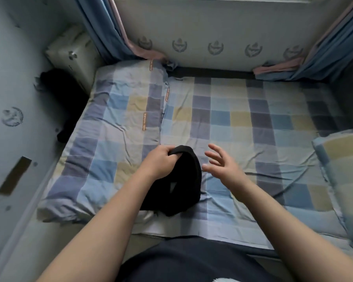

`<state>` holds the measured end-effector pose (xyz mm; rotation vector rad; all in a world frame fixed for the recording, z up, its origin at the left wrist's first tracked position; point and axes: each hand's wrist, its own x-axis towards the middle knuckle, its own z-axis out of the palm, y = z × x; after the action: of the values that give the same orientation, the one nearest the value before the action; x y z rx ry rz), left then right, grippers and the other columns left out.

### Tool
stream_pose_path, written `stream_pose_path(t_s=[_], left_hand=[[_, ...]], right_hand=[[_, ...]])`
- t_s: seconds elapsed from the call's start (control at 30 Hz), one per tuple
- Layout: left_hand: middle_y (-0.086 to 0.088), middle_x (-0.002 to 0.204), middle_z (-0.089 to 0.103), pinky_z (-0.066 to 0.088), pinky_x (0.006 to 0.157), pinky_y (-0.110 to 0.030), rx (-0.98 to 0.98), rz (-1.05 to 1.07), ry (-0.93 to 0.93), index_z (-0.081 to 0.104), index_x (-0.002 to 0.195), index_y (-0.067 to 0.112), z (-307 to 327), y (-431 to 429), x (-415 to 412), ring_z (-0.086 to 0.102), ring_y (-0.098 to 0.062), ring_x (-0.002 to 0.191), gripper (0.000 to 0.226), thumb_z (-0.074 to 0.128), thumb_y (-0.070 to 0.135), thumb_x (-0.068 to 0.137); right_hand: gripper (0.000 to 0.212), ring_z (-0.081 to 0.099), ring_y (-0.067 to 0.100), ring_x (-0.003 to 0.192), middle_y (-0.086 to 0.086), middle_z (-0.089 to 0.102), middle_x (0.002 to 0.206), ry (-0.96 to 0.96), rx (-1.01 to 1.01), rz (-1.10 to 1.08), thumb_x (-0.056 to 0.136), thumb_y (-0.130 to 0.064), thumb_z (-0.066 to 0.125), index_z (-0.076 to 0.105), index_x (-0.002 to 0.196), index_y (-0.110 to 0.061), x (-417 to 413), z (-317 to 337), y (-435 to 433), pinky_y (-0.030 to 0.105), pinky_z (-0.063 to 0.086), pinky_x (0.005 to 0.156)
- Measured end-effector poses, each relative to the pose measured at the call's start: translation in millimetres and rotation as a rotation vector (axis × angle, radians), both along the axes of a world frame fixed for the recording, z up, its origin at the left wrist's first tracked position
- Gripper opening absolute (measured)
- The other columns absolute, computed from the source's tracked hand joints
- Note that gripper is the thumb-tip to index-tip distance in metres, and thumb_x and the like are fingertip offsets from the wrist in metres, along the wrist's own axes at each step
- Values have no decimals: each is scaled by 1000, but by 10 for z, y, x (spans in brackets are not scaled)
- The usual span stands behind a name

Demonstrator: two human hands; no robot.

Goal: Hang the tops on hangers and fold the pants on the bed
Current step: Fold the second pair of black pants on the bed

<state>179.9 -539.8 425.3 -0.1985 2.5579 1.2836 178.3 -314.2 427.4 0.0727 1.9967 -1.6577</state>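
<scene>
Head view: left hand (159, 160) grips the top fold of the black garment (177, 184), bunched on the checked bed (232, 123); right hand (222, 161) hovers beside it, fingers spread, empty.

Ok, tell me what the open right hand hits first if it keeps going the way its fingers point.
Probably the bunched black garment that the left hand grips: the right hand points left toward it, with a small gap between. Depth is hard to judge.
</scene>
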Motion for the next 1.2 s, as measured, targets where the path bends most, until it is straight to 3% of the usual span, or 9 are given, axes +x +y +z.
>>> stream_pose_path(t_s=[0.17,0.33,0.53,0.63,0.7,0.87,0.97,1.13,1.2], left_hand=[[26,77,71,48,73,-27,-5,-67,3,70,75,59,227,201,107,65,3,76,22,58,43,86],[15,74,72,53,72,-33,79,-2,94,75,80,42,439,173,200,67,-4,72,11,65,44,81],[-16,83,69,55,78,-53,105,52,277,72,89,13,626,-101,45,68,-29,80,30,65,41,82],[0,66,62,49,64,-38,44,174,349,67,80,18,642,-364,-113,58,-19,65,24,64,41,81],[11,66,63,48,65,-32,42,303,392,66,77,27,606,-536,-231,60,-11,67,10,65,34,84],[4,121,69,47,107,-40,156,351,336,60,130,24,413,-743,-445,62,-16,119,40,68,23,91],[5,145,52,33,116,-40,-33,306,253,43,147,33,255,-721,-374,42,-19,135,72,68,47,81],[17,118,63,48,92,-20,213,129,45,55,118,36,-45,-544,-99,61,-8,114,53,80,53,75],[15,116,66,53,93,-27,222,6,-79,55,120,35,-196,-453,-35,64,-7,109,58,80,56,72]], right_hand=[[67,48,-16,117,-18,55,133,286,116,268,84,-16,77,48,143,-31,71,-211,-72,3,33,96],[21,65,18,96,-6,71,97,324,265,173,86,-29,68,64,106,-30,-12,-471,-259,38,51,85],[9,64,27,95,3,72,101,204,446,368,92,-39,64,64,97,-32,-167,-863,-385,31,40,69],[25,59,24,80,-2,64,76,169,483,319,98,-40,57,62,77,-28,-288,-918,-374,38,44,70],[26,63,25,82,1,69,82,230,488,302,101,-37,53,70,93,-20,-371,-876,-373,40,48,76],[40,48,16,58,-12,51,56,255,343,140,104,-31,49,57,69,-16,-518,-589,-537,37,37,60],[46,47,25,61,9,49,65,176,132,-80,106,-31,47,56,80,5,-646,-287,-669,43,42,58],[41,69,26,69,16,67,81,192,-36,-167,105,-34,49,67,97,2,-834,352,-949,46,61,56],[45,69,27,69,18,64,80,237,-65,-182,105,-34,51,63,92,7,-858,509,-1062,42,59,51]])
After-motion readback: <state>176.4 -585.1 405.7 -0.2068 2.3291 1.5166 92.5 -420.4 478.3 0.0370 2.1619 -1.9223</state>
